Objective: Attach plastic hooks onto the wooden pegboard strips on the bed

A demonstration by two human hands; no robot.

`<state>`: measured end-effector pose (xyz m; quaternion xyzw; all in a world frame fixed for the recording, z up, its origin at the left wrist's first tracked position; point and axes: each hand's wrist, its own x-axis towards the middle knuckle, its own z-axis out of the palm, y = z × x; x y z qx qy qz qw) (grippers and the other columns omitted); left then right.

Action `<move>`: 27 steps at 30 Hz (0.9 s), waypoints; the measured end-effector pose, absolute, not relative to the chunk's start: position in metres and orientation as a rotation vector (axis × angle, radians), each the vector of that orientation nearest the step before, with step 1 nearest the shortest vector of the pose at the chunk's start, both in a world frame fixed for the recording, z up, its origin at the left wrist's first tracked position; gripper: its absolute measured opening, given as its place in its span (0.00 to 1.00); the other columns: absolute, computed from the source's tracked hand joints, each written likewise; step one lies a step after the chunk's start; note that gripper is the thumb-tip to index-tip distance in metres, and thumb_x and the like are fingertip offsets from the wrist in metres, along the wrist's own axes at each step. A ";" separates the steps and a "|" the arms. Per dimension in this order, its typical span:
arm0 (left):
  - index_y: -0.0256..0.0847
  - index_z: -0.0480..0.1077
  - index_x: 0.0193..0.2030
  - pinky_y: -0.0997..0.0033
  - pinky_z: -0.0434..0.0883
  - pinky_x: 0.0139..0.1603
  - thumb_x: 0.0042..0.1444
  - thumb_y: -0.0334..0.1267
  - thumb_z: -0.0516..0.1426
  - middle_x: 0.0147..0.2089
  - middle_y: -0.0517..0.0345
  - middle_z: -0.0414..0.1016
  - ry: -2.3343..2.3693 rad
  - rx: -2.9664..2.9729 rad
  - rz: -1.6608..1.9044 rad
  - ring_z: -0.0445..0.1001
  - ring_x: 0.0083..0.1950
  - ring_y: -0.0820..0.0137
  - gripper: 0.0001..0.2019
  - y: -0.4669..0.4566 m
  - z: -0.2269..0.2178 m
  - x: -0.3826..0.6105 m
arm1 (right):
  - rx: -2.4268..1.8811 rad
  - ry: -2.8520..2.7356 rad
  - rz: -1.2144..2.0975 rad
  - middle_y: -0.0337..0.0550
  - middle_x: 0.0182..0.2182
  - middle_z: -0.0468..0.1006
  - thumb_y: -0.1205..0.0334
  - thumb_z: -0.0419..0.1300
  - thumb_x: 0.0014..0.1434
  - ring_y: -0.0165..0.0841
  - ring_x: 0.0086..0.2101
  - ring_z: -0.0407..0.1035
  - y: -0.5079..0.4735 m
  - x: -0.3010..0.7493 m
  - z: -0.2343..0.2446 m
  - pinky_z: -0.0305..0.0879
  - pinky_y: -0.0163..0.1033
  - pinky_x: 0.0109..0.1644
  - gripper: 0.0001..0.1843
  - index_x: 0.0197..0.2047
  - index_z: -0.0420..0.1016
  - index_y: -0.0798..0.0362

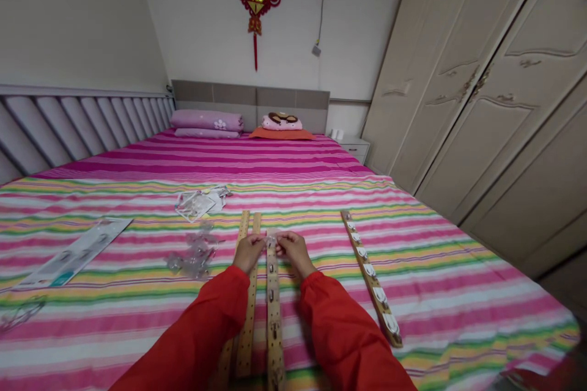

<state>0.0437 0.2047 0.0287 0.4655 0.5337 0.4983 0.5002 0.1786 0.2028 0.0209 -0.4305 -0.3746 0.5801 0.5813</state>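
Observation:
Both hands meet at the far end of a wooden strip (273, 299) with holes and a row of metal-and-clear hooks along it. There my left hand (250, 252) and my right hand (295, 252) pinch a small clear plastic piece with metal on it, seemingly a clear adhesive hook (271, 239), from either side. Fingertips partly cover it, and I cannot tell if it touches the wood. Just left of this strip lie two more perforated wooden strips, one the bare strip (248, 330), the other partly under my left sleeve.
Left of my hands lies a pile of clear hooks (197, 250), with small packets (202, 201) behind it. A long printed package (76, 253) is farther left. On the right, another wooden strip (362, 253) carries several white hooks. Everything rests on a striped bedsheet (440, 293).

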 end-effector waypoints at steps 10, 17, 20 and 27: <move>0.39 0.71 0.31 0.75 0.66 0.34 0.51 0.34 0.55 0.28 0.59 0.76 1.647 1.624 1.002 0.73 0.32 0.71 0.04 0.201 0.020 0.044 | -1.078 -0.864 1.309 0.32 0.13 0.69 0.62 0.62 0.36 0.25 0.14 0.61 0.212 0.176 0.001 0.55 0.30 0.16 0.10 0.26 0.72 0.55; 0.40 0.70 0.34 0.75 0.62 0.34 0.56 0.36 0.54 0.32 0.56 0.77 1.836 1.778 0.778 0.73 0.35 0.70 0.05 0.193 0.029 0.047 | -1.072 -0.876 1.281 0.32 0.14 0.71 0.63 0.60 0.38 0.25 0.15 0.61 0.211 0.173 -0.011 0.55 0.30 0.18 0.08 0.26 0.72 0.55; 0.40 0.70 0.34 0.75 0.61 0.33 0.56 0.35 0.53 0.33 0.56 0.77 1.859 1.806 0.741 0.73 0.35 0.71 0.05 0.192 0.030 0.049 | -1.073 -0.877 1.278 0.32 0.14 0.69 0.62 0.61 0.38 0.26 0.15 0.61 0.213 0.172 -0.013 0.55 0.30 0.18 0.08 0.26 0.71 0.54; 0.40 0.70 0.35 0.74 0.61 0.34 0.57 0.35 0.53 0.35 0.55 0.77 1.896 1.807 0.713 0.73 0.37 0.70 0.05 0.193 0.027 0.049 | -1.074 -0.881 1.269 0.32 0.14 0.70 0.62 0.62 0.37 0.25 0.15 0.60 0.214 0.171 -0.015 0.53 0.31 0.18 0.07 0.24 0.72 0.54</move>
